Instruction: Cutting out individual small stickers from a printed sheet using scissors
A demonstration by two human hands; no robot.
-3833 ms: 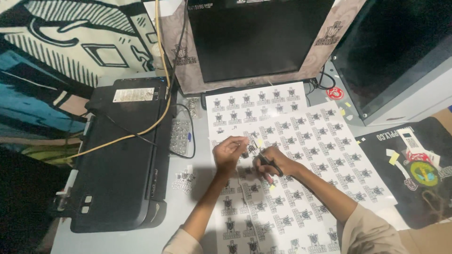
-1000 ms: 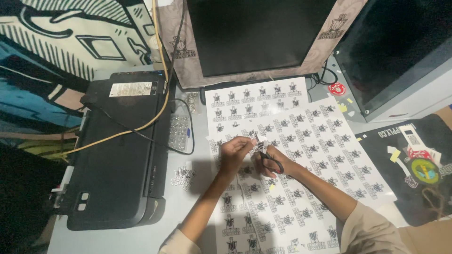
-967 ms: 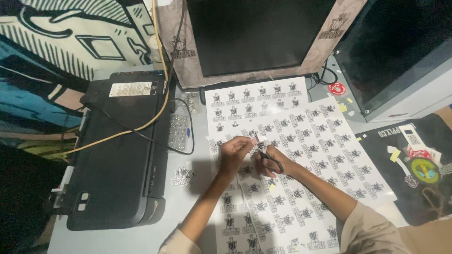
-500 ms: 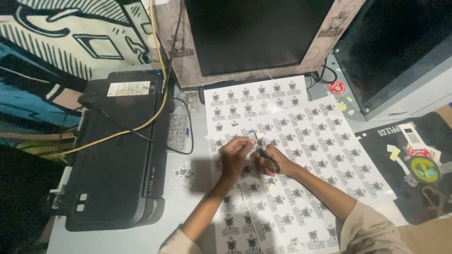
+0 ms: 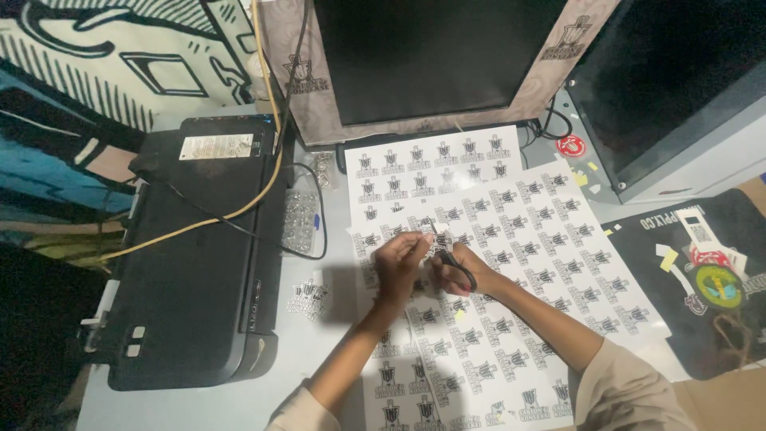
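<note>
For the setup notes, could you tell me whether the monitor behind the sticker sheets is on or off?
Apparently off: the monitor screen is uniformly dark.

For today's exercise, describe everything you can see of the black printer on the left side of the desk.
The printer is a flat, boxy black machine, plastic by its look, lying lengthwise at the desk's left edge. A pale label sits on its far end and small light buttons near its front left corner. A yellow cable and a thin black cable drape across its top. Neither hand touches it.
</note>
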